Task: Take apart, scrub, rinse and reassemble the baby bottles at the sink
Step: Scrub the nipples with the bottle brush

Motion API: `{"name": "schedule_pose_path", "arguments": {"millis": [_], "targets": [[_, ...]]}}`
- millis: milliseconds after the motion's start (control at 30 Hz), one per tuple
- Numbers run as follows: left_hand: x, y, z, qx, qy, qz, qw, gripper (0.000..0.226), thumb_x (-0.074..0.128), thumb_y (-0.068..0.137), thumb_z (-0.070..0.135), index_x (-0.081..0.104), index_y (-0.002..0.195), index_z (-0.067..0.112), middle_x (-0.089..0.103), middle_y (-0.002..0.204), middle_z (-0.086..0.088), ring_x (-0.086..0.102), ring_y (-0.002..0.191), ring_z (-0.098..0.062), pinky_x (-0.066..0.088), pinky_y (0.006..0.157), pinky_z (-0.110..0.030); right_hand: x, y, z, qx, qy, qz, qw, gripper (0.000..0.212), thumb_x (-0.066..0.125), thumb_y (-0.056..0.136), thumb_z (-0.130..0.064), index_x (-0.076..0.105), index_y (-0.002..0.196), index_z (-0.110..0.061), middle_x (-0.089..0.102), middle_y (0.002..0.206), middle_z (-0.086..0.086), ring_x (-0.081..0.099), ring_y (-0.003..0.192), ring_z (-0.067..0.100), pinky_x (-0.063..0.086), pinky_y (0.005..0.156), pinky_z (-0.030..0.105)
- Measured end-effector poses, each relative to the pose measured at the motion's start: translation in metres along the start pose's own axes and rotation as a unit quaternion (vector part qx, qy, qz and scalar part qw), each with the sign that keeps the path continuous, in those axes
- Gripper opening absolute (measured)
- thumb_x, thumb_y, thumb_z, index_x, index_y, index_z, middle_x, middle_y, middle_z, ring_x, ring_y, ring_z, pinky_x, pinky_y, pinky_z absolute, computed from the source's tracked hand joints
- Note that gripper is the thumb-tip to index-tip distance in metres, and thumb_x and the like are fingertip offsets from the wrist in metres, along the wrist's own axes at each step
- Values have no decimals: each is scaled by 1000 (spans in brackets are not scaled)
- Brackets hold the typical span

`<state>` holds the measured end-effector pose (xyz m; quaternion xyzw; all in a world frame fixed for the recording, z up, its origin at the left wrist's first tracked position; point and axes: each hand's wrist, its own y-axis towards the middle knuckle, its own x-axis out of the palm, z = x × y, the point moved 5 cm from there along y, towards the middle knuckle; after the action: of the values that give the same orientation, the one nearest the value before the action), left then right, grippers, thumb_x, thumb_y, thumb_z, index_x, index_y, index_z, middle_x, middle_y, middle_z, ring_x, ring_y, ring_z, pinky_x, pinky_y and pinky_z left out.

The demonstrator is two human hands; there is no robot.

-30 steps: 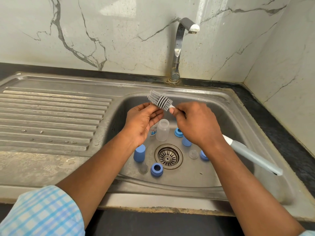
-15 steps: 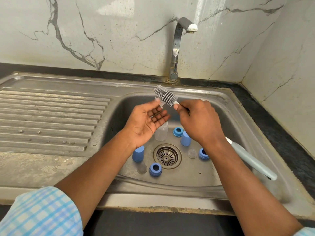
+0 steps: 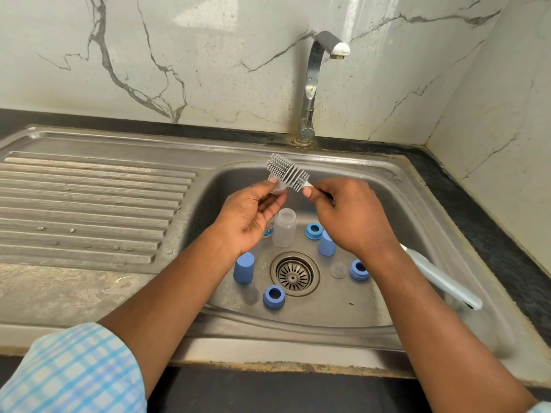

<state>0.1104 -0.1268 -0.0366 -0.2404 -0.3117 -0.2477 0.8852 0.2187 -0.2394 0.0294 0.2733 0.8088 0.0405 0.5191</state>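
Note:
Over the sink basin [image 3: 396, 204], my left hand [image 3: 253, 216] pinches a small clear teat [image 3: 275, 188] at its fingertips. My right hand [image 3: 348, 216] grips the bottle brush near its grey ribbed head [image 3: 287, 172], which touches the teat; the pale blue handle [image 3: 447, 284] trails under my wrist. An open clear bottle [image 3: 284, 228] stands on the basin floor below my hands. A second bottle [image 3: 268, 232] is mostly hidden behind my left hand. Two blue caps [image 3: 244, 267] [image 3: 326, 243], three blue rings [image 3: 313, 231] [image 3: 273, 296] [image 3: 358, 269] and two clear teats [image 3: 338, 269] [image 3: 250, 295] lie around the drain [image 3: 294, 274].
A steel tap [image 3: 313, 84] rises behind the basin, with no water running. The ribbed drainboard [image 3: 89, 204] stretches to the left. A black counter [image 3: 492, 234] and marble walls close in the right side and the back.
Both hands have shifted right and toward the back of the basin. The brush head has come against the teat at my left fingertips.

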Motion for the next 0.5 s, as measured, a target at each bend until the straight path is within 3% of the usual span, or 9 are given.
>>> {"name": "schedule_pose_path", "arguments": {"millis": [167,333,500], "targets": [[1,-1,1,11,6,-21,1000,16,52,95,-4,66,102,1,75,92,-11,74,84,-15,60,72,-22,10,0,-4,2,-23,-30,999,41,52,101,-38,47,62,-25,42,52,-7,39,47,10,23,48,27],[4,1,-4,22,68,-25,997,17,58,95,4,65,111,3,74,99,-9,72,94,-15,60,77,-24,1,3,-3,51,-109,46,992,33,47,102,-42,67,87,-20,51,67,-4,49,61,21,31,55,30],[-6,3,-1,42,73,39,996,15,61,94,4,65,108,3,73,95,-9,72,89,-15,61,74,-26,-12,3,-7,80,-119,106,984,34,43,103,-41,63,88,-18,49,73,0,41,65,26,29,62,32]]}}
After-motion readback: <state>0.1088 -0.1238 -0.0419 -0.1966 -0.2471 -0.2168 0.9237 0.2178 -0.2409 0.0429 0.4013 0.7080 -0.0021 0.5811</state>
